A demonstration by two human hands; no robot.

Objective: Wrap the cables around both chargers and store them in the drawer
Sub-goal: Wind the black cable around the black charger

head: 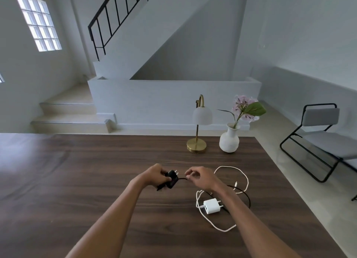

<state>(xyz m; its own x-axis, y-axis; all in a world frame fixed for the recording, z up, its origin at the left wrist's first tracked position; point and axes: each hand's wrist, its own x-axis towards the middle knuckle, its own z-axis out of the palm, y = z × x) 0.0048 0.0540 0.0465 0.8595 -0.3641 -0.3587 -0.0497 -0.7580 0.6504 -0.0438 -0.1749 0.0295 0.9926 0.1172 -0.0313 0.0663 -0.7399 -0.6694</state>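
My left hand point(154, 175) grips a black charger point(172, 178) above the dark wooden table point(77, 180), its metal prongs pointing up and right. My right hand point(200, 177) pinches the black cable point(244, 193) close to the charger; the rest of that cable trails right under my forearm and loops on the table. A white charger point(211, 206) lies on the table below my right wrist, with its white cable point(245, 177) spread in loose loops around it. No drawer is in view.
A brass lamp point(199, 126) with a white shade and a white vase point(229, 140) with pink flowers stand at the table's far right. A black-framed chair point(324, 140) stands on the floor to the right. Stairs rise beyond the table.
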